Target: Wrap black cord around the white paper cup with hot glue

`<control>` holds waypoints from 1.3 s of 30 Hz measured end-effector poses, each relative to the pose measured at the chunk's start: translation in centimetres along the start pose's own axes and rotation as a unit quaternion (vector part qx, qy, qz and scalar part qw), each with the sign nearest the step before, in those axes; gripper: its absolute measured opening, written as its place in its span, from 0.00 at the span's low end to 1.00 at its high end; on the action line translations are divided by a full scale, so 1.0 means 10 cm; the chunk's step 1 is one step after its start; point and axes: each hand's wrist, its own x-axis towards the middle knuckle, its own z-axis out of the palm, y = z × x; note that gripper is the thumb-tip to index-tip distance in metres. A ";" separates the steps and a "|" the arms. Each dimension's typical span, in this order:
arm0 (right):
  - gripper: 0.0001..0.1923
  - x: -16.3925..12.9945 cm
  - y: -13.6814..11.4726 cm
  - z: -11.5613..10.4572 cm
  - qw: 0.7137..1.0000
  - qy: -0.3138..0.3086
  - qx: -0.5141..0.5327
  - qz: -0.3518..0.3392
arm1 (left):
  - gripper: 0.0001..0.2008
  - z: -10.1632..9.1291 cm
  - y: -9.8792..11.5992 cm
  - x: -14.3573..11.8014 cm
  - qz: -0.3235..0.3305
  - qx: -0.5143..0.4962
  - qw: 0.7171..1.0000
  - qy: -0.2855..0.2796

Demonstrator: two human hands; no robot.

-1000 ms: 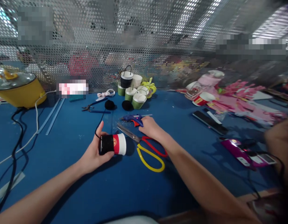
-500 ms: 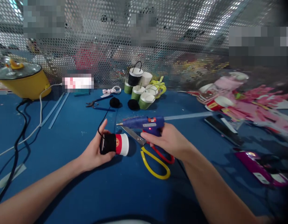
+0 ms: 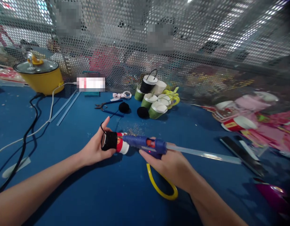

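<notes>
Paper cup (image 3: pixel 115 142), half wound in black yarn, lies sideways in the left hand (image 3: pixel 95 150), fingers curled round its wrapped end (light and easily crushed, I'd judge). Just right of it, the right hand (image 3: pixel 169 163) grips a glue gun (image 3: pixel 145 143), nozzle at the cup.

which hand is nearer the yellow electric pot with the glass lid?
Left. The left hand, holding a black-wrapped paper cup, sits closer to the yellow electric pot at far left; the right hand is farther right.
</notes>
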 end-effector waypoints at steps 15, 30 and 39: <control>0.04 -0.05 -0.15 -0.02 0.992 -0.035 0.079 0.094 | 0.47 -0.02 -0.01 0.00 -0.018 -0.002 1.000 0.000; 0.04 -0.06 -0.20 -0.04 0.994 -0.056 0.061 0.072 | 0.47 -0.02 -0.02 -0.01 -0.010 0.006 1.000 0.000; 0.05 -0.06 -0.17 -0.04 0.992 -0.048 0.070 0.090 | 0.46 0.00 0.03 -0.01 -0.005 -0.002 1.000 -0.004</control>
